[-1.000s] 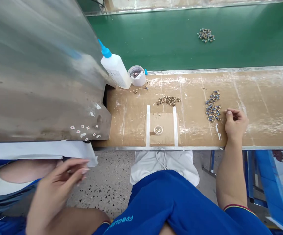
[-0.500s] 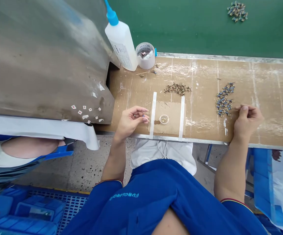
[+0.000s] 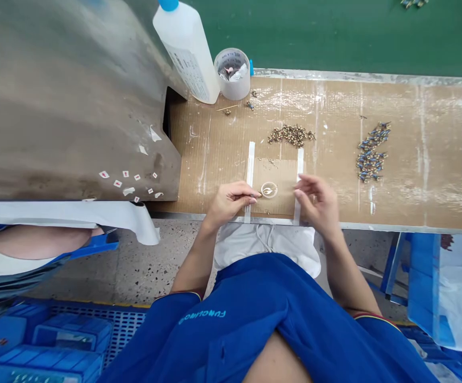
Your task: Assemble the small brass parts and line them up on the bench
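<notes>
My left hand is closed in a pinch, with the tip of a small metal part showing past its fingertips. Just right of that tip lies a small round clear dish with something pale in it. On the dish's other side is my right hand, its thumb and fingers apart and nothing visible between them. Both hands are over a cardboard pad edged by two white tape strips. Beyond the pad lies a pile of small brass-coloured parts. A pile of blue-and-brass parts lies farther right.
A white bottle and a tape-roll cup holding scraps stand at the back left. A metal housing with paper bits borders the left side. Blue crates sit below the bench. Another person's arm shows at the left.
My right hand has come left from beside the blue-and-brass pile to the pad, and its fingers have parted. My left hand has moved right, closer to the dish, still pinching.
</notes>
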